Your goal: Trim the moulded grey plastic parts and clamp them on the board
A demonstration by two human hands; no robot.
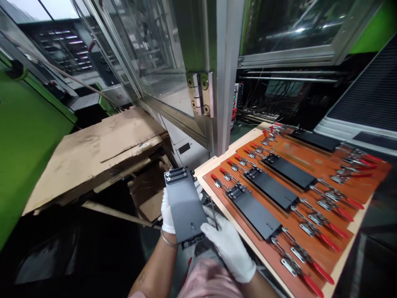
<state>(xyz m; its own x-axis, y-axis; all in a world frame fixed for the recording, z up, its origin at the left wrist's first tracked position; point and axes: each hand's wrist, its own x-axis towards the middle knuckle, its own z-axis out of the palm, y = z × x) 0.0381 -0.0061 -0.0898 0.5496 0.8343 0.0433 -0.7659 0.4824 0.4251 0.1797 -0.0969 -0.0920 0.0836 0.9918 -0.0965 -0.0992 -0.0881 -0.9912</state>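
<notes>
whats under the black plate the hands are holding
Under the black plate only the gloved left hand shows at its left edge, with torn cardboard lower down. The right hand grips its near corner. The plate's underside is hidden.

Factory floor, at a machine station. Green machine housing (25, 136) on the left; aluminium-framed guard door (198, 62) with clear panels and a hinge (201, 94) ahead. Orange fixture board (310, 248) carries rows of red-handled toggle clamps (319, 240) pinning identical black plates (273, 188) (batch work). Loose cables (263, 103) behind; flattened cardboard (99, 153) stacked beside.
</notes>
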